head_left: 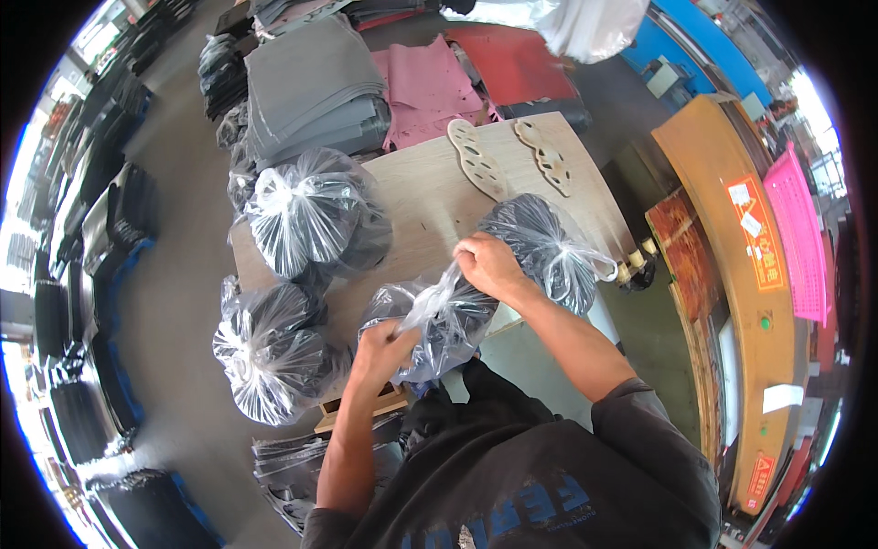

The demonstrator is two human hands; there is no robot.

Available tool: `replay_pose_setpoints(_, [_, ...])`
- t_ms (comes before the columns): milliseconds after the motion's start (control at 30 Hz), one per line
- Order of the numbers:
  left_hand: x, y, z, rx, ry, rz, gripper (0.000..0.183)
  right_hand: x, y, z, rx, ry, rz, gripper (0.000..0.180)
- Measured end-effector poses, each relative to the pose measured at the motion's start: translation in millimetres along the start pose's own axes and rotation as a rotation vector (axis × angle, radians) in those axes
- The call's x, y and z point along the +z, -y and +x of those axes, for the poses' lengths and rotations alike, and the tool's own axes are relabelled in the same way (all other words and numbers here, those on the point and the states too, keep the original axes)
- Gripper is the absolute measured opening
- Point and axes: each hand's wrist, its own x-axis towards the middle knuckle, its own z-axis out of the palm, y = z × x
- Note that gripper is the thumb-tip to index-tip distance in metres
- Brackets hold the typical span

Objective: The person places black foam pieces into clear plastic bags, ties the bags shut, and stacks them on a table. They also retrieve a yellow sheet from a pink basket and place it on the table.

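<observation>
A clear plastic bag with dark contents sits at the near edge of the wooden table, right before me. My left hand grips one side of its gathered neck. The other end of the twisted plastic is pinched in my right hand, so the neck is stretched between both hands. Just beyond my right hand stands a tied bag of dark pieces with a looped knot. Two more closed bags are on the left: one bag farther back and one bag nearer me.
Two perforated, wavy-edged templates lie at the table's far side. Behind are stacked grey sheets, pink sheets and a red sheet. A tan machine panel and pink plastic basket stand right. Dark stacks line the left aisle.
</observation>
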Motion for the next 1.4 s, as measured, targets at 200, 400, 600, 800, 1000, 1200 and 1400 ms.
replay_pose_setpoints(200, [3.4, 29.0, -6.6, 0.490, -0.325, 0.191, 0.028, -1.2, -18.2, 9.1, 0.510, 0.216, 0.994, 0.020])
replay_pose_setpoints(400, [-7.8, 18.9, 3.5, -0.002, 0.177, -0.690, 0.031, -51.2, 3.9, 12.4, 0.444, 0.803, 1.180, 0.053])
replay_pose_setpoints(600, [-25.1, 12.4, 5.0, 0.333, 0.114, 0.369, 0.031, -54.4, 7.7, -2.4, -0.034, 0.877, 0.152, 0.030])
replay_pose_setpoints(800, [-51.4, 31.5, 3.8, 0.516, 0.137, 0.183, 0.023, -40.2, -17.8, -35.3, -0.086, 0.456, 0.045, 0.022])
replay_pose_setpoints(1000, [-51.4, 25.2, 16.7, 0.696, 0.097, 0.641, 0.024, -38.0, -27.9, -51.2, -0.017, 0.345, 0.096, 0.026])
replay_pose_setpoints(1200, [-64.9, 38.1, 29.0, 0.363, 0.037, 0.238, 0.035, -46.0, -28.5, -57.9, 0.075, 0.338, 0.134, 0.027])
replay_pose_setpoints(1400, [-40.1, -8.4, 35.7, 0.149, 0.157, -0.364, 0.033, -68.0, 18.7, -74.2, 0.043, 0.403, 0.207, 0.023])
